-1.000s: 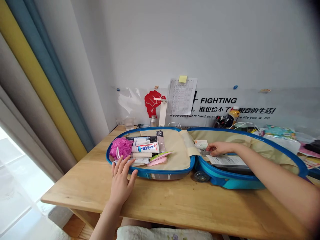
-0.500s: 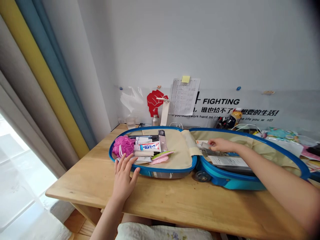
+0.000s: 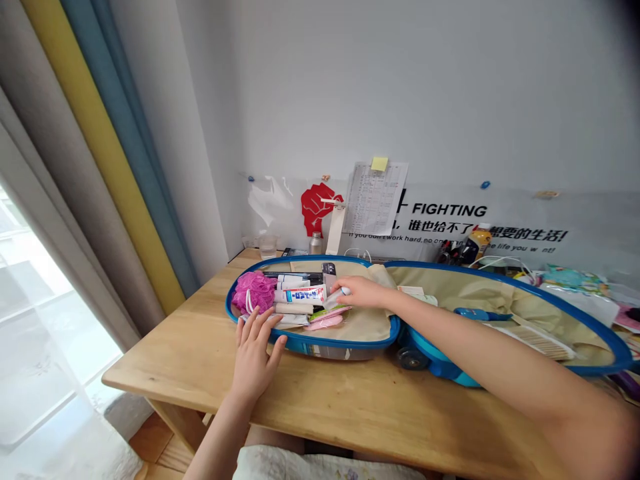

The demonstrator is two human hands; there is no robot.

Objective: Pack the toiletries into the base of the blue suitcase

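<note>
An open suitcase with a blue rim (image 3: 345, 345) and beige lining lies on the table. My left hand (image 3: 257, 347) is open, fingers spread over the near left rim of its left half. Beside those fingers sits a pink bath puff (image 3: 254, 291). My right hand (image 3: 357, 293) pinches a small whitish tube (image 3: 336, 297) above the left half; its far end is blurred. Close to it lie a toothpaste tube (image 3: 300, 294), several pale tubes, and slim green and pink items (image 3: 327, 319) in wrapping. Across the right half, my right forearm hides part of the contents.
The suitcase's right half holds a blue-handled item (image 3: 480, 315) and a cream comb (image 3: 545, 341). Behind stand a glass (image 3: 268, 248), a small metallic bottle (image 3: 315, 243) and an orange-labelled bottle (image 3: 477, 243). A suitcase wheel (image 3: 411, 359) sits at the hinge.
My right hand has moved left from the suitcase's right half to above the left half, carrying the whitish tube. My left hand stays at the rim. The view has shifted slightly.
</note>
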